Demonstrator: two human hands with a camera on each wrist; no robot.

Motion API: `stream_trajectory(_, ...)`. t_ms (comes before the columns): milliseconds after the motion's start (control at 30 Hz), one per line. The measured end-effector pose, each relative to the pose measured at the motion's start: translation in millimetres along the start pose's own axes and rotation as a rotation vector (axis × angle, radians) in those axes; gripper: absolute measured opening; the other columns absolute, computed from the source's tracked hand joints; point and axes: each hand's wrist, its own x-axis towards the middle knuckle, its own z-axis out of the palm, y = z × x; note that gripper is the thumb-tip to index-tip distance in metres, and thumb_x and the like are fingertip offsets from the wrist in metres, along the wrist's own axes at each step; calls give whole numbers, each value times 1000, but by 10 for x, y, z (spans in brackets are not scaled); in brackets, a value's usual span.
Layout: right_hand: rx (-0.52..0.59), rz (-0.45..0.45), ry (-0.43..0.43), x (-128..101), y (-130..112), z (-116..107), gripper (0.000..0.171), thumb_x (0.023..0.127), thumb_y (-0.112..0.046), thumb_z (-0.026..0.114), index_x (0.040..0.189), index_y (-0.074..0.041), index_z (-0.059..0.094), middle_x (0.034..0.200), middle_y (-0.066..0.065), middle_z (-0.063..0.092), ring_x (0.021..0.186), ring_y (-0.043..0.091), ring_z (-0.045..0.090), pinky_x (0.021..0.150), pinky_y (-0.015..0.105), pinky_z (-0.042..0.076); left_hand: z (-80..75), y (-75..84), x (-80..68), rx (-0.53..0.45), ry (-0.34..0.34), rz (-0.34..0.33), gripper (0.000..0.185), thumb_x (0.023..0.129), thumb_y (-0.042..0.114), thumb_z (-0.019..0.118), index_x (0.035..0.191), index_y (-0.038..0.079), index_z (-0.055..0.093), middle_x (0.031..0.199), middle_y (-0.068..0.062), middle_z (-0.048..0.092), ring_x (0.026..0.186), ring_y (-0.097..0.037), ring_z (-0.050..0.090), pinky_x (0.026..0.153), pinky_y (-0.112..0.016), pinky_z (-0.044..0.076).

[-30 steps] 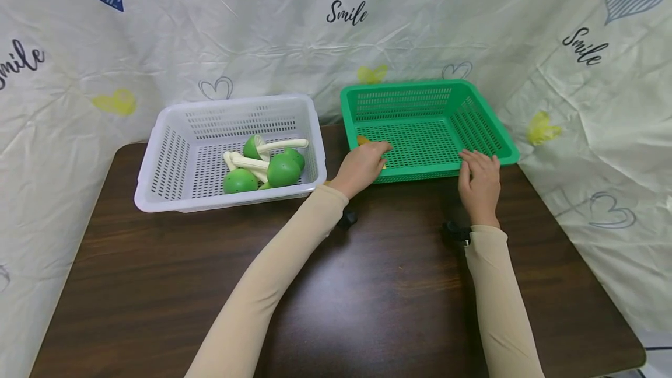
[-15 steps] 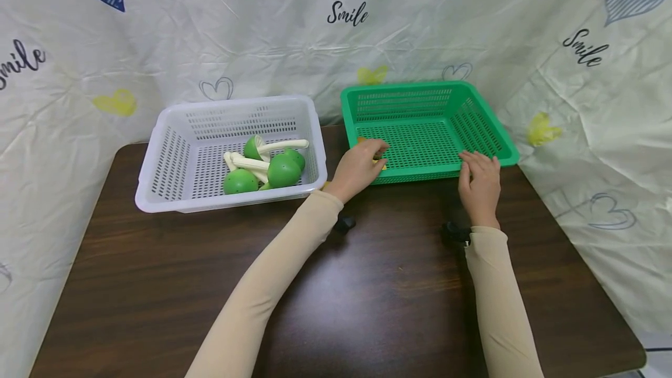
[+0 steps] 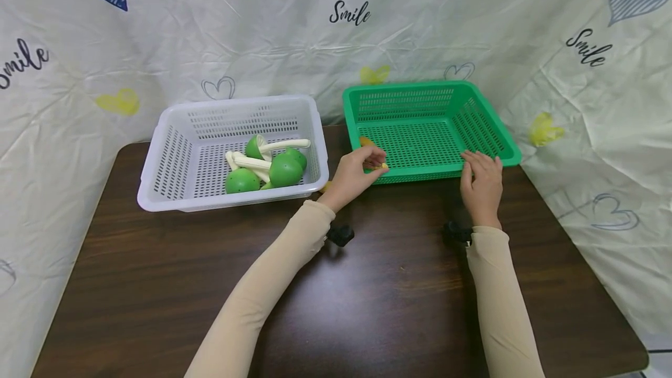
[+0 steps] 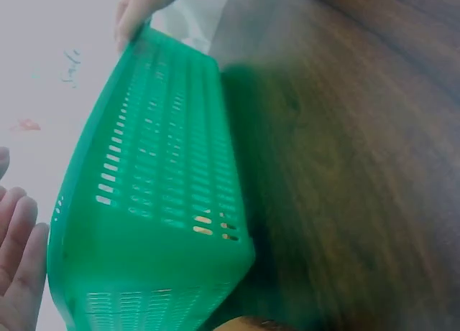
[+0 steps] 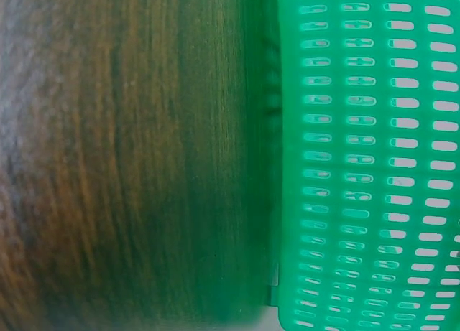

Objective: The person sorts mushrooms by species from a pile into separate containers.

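My left hand (image 3: 350, 175) is over the front left corner of the green basket (image 3: 430, 171), fingers loosely bent and apart. In the left wrist view its fingers (image 4: 21, 252) stand beside the basket rim with nothing seen in them. An orange piece (image 3: 365, 141) lies inside that corner, and a small yellow bit (image 3: 385, 165) shows by the thumb; the hand partly hides both, so their kind is unclear. My right hand (image 3: 481, 188) rests its fairly straight fingers on the basket's front rim. Its fingers are out of sight in the right wrist view.
Left of the green basket stands a white basket (image 3: 181, 206) with several toy mushrooms (image 3: 286, 169) with green caps and white stems. A yellow-orange thing (image 3: 326, 186) shows between it and my left wrist. Both baskets stand on a dark wooden table (image 3: 199, 261) before a printed cloth (image 3: 294, 39).
My left hand has drawn back slightly left and towards me, its thumb and fingers parting. More of the orange piece and yellow bit shows. My right hand has stayed on the rim.
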Motion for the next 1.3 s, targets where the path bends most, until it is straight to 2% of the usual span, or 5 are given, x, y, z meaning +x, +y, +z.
stream_trajectory(333,7,5,10,3,8,16,30,97,-9,45,110,6,67,115,21,64,117,38,50,111,53,16,70,-2,-241,-63,35,74,27,84,5,71,108,-1,62,102,-8,64,91,-18,63,83,-25,51)
stream_trajectory(467,7,3,12,12,6,14,30,97,-10,45,110,6,67,114,21,64,117,39,51,111,52,16,62,-46,-356,-12,53,83,26,83,4,71,107,0,62,102,-8,64,92,-16,62,83,-21,49)
stream_trajectory(667,8,11,13,8,1,11,30,97,-11,45,109,5,67,114,21,64,117,39,51,111,52,16,22,-171,-481,37,87,42,25,84,6,71,107,2,64,101,-7,64,92,-15,62,82,-27,51)
stream_trajectory(1000,19,19,17,3,-11,18,31,96,-10,44,110,6,67,115,21,64,117,39,50,112,52,15,-8,-305,-556,91,124,10,25,82,3,72,105,-1,64,98,-9,65,91,-18,61,84,-30,51)
stream_trajectory(1300,15,27,6,5,-1,25,32,97,-12,44,110,5,67,116,21,63,119,38,49,112,50,14,36,-349,-565,292,129,-10,27,82,3,72,107,1,63,108,-10,63,103,-22,57,91,-30,45)
